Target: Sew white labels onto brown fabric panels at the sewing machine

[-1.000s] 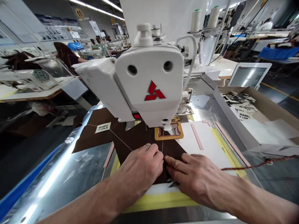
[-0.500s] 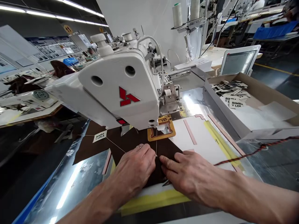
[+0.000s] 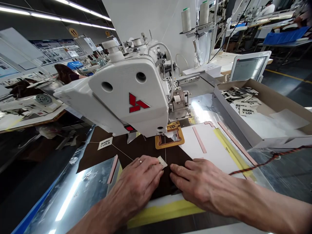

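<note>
Holding pale rectangular label [image 3: 163, 162] in curled, closed fingers of left hand [image 3: 137, 180], pressing flat brown material [image 3: 143, 148] at label's 4 o'clock with slightly parted fingers of right hand [image 3: 201, 182].

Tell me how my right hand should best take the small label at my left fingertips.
I'd pinch the exposed end of the label by its edges, coming from the right: it's thin and juts out toward your right hand, while your left hand covers the rest.
</note>
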A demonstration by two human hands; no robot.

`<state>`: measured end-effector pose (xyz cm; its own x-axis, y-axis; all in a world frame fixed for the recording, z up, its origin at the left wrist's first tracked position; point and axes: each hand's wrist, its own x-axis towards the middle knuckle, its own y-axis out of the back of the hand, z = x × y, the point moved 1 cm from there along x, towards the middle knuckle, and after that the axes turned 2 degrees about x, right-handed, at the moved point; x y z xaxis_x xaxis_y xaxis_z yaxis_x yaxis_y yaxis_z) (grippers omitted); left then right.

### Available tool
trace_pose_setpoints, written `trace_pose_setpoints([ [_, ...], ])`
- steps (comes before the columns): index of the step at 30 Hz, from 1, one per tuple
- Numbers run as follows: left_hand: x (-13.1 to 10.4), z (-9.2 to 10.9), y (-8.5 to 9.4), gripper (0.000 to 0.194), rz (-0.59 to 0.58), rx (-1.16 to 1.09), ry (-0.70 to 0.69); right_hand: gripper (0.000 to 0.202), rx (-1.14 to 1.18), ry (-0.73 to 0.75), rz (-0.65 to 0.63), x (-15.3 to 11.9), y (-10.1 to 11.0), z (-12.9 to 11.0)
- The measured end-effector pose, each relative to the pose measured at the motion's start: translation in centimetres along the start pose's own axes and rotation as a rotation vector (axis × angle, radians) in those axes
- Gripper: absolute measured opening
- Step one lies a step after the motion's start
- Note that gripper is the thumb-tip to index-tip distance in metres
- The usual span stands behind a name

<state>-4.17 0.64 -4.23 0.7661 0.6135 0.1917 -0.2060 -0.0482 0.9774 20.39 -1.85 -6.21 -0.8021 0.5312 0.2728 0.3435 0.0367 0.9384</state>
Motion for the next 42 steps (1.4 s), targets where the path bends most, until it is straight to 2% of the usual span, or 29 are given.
trace_pose_setpoints([
  [2,-1.3,-0.1,-0.3,0.032,0.023,0.027,-0.056,0.022,0.048,-0.053,0.016,0.0,0.3,0.3],
  [6,-3.1,-0.3,-1.0,0.044,-0.038,0.043,-0.098,0.031,0.031,-0.137,-0.033,0.7,0.4,0.4],
  [11,-4.5,-0.4,-1.0,0.06,-0.087,0.07,-0.031,0.036,-0.072,-0.142,-0.124,1.9,-0.2,-0.1],
  [16,-5.7,0.0,-0.7,0.057,-0.137,0.121,0.026,0.025,0.048,-0.276,-0.114,1.5,0.9,0.7],
  [18,-5.6,0.3,-0.6,0.053,-0.121,0.103,0.014,0.031,0.112,-0.336,-0.101,1.3,1.9,1.3],
  [21,-4.6,0.9,-0.6,0.044,-0.007,0.015,0.004,0.036,0.115,-0.398,-0.125,1.5,2.7,1.8],
  [23,-3.8,1.2,-0.8,0.042,0.065,-0.049,0.002,0.034,0.058,-0.413,-0.158,1.9,2.6,2.0],
  [27,-2.6,1.5,-1.4,0.038,0.085,-0.121,-0.001,0.022,-0.008,-0.406,-0.181,2.3,1.7,2.0],
  [30,-2.2,1.6,-1.4,0.034,0.099,-0.14,-0.004,0.023,0.056,-0.45,-0.112,2.2,1.1,2.3],
  [33,-1.9,1.8,-1.2,0.036,0.092,-0.139,0.007,0.019,0.193,-0.531,0.026,2.1,1.3,2.6],
  [35,-1.5,1.8,-1.0,0.026,0.086,-0.137,0.019,0.019,0.317,-0.556,0.106,2.0,1.7,2.6],
  [37,-1.2,1.6,-0.8,0.025,0.089,-0.216,0.068,0.025,0.456,-0.533,0.173,1.9,2.2,2.5],
  [38,-1.1,1.3,-0.7,0.026,0.079,-0.297,0.134,0.025,0.521,-0.507,0.2,1.8,2.4,2.4],
  [42,-0.7,-0.4,-0.4,0.019,-0.015,-0.721,0.608,0.023,0.637,-0.378,0.26,1.2,3.0,1.7],
])
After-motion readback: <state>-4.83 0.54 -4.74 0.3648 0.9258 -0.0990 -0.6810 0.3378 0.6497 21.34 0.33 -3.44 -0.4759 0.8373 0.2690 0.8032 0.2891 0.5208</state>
